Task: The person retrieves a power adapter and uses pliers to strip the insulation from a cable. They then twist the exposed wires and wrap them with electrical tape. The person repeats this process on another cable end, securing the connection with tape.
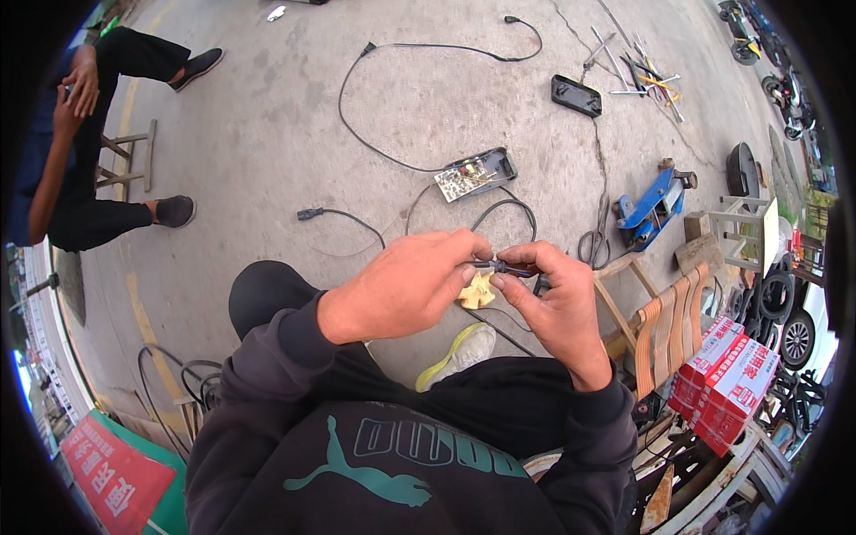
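In front of my lap, both hands are closed on a short stretch of black cable point(501, 267). My left hand point(392, 283) pinches its left end between thumb and fingertips. On the other side, my right hand point(560, 308) grips a thicker black part of it, which may be a connector; the fingers partly hide it. Just below the fingertips is a crumpled pale yellow piece point(478, 292), its kind unclear. Beyond the hands, an opened black case point(501, 162) lies on the ground with a circuit board point(459, 182) exposed and cables running from it.
A black plug point(309, 214) lies left of the case. Farther right are a black case cover point(576, 96), scattered hand tools point(658, 82), scissors point(596, 242) and a blue floor jack point(651, 209). Red boxes point(724, 383) stand right; another person's shoe point(175, 210) rests left.
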`<act>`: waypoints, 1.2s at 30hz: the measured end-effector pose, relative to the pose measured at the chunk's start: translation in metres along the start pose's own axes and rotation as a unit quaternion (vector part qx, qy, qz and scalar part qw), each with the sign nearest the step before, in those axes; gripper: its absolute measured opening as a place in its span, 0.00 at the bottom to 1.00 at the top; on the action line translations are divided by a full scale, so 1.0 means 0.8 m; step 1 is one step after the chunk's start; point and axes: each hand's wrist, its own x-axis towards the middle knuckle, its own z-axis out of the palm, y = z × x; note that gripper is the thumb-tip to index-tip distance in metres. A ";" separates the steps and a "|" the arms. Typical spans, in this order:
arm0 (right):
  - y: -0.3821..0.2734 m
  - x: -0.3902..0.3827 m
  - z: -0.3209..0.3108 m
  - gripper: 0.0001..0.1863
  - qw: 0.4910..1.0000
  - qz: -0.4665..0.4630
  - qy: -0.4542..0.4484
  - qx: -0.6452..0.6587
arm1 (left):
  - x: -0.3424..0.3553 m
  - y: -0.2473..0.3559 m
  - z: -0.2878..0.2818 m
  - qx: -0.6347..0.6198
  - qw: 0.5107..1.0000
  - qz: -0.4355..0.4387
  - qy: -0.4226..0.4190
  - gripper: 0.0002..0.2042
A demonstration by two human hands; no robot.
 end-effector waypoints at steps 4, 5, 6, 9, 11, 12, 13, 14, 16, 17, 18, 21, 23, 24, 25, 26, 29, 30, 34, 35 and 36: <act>0.000 0.002 0.000 0.14 0.995 -0.074 -0.005 -0.071 | -0.004 -0.005 0.003 -0.018 0.999 -0.028 -0.038 0.09; 0.000 0.001 0.001 0.14 0.993 -0.088 -0.004 -0.079 | -0.003 -0.003 0.001 -0.029 0.997 -0.043 -0.050 0.09; 0.000 0.001 0.000 0.14 0.992 -0.090 -0.013 -0.083 | -0.002 -0.002 -0.002 -0.039 0.996 -0.059 -0.060 0.08; -0.001 -0.003 -0.001 0.15 0.991 -0.095 -0.032 -0.091 | 0.000 -0.003 -0.007 -0.033 0.992 -0.067 -0.099 0.07; 0.002 -0.006 0.002 0.15 0.990 -0.096 -0.030 -0.096 | 0.000 -0.004 -0.009 -0.029 0.993 -0.067 -0.095 0.07; 0.003 -0.008 0.004 0.15 0.991 -0.096 -0.024 -0.093 | -0.001 -0.005 -0.008 -0.028 0.993 -0.067 -0.093 0.07; 0.004 -0.010 0.007 0.15 0.991 -0.097 -0.019 -0.089 | -0.001 -0.004 -0.009 -0.045 0.991 -0.073 -0.099 0.06; 0.005 -0.011 0.008 0.15 0.991 -0.097 -0.013 -0.086 | -0.001 -0.002 -0.010 -0.061 0.989 -0.079 -0.104 0.06; 0.006 -0.010 0.010 0.15 0.991 -0.103 -0.017 -0.089 | -0.001 0.001 -0.011 -0.088 0.985 -0.098 -0.107 0.07; 0.006 -0.010 0.009 0.15 0.990 -0.106 -0.019 -0.091 | -0.001 0.002 -0.011 -0.099 0.983 -0.109 -0.107 0.07; 0.007 -0.011 0.009 0.15 0.990 -0.101 -0.025 -0.092 | -0.001 0.003 -0.012 -0.109 0.981 -0.119 -0.108 0.07; 0.007 -0.014 0.009 0.16 0.989 -0.106 -0.033 -0.100 | 0.000 0.002 -0.013 -0.112 0.978 -0.122 -0.129 0.08; 0.005 -0.014 0.011 0.16 0.984 -0.133 -0.024 -0.114 | 0.000 -0.001 -0.016 -0.122 0.972 -0.131 -0.154 0.07; 0.007 -0.014 0.013 0.17 0.978 -0.161 -0.017 -0.129 | 0.000 -0.003 -0.017 -0.127 0.969 -0.135 -0.165 0.07; 0.009 -0.014 0.015 0.17 0.972 -0.188 -0.011 -0.143 | 0.000 -0.004 -0.016 -0.132 0.968 -0.132 -0.164 0.07; 0.011 -0.014 0.016 0.18 0.964 -0.216 -0.004 -0.157 | 0.000 -0.004 -0.015 -0.138 0.968 -0.129 -0.164 0.07; 0.007 -0.016 0.016 0.18 0.948 -0.243 0.013 -0.206 | -0.002 -0.005 -0.012 -0.093 0.983 -0.077 -0.136 0.06; 0.005 -0.017 0.015 0.17 0.950 -0.230 -0.004 -0.211 | -0.004 -0.004 -0.010 -0.068 0.989 -0.051 -0.122 0.06; 0.000 -0.021 0.010 0.15 0.967 -0.163 -0.060 -0.187 | -0.017 -0.020 0.013 0.079 0.993 0.076 -0.047 0.09; -0.001 -0.021 0.010 0.14 0.973 -0.143 -0.070 -0.170 | -0.019 -0.021 0.015 0.105 0.989 0.090 -0.043 0.09; -0.002 -0.021 0.009 0.13 0.977 -0.130 -0.077 -0.153 | -0.021 -0.022 0.017 0.131 0.985 0.106 -0.039 0.10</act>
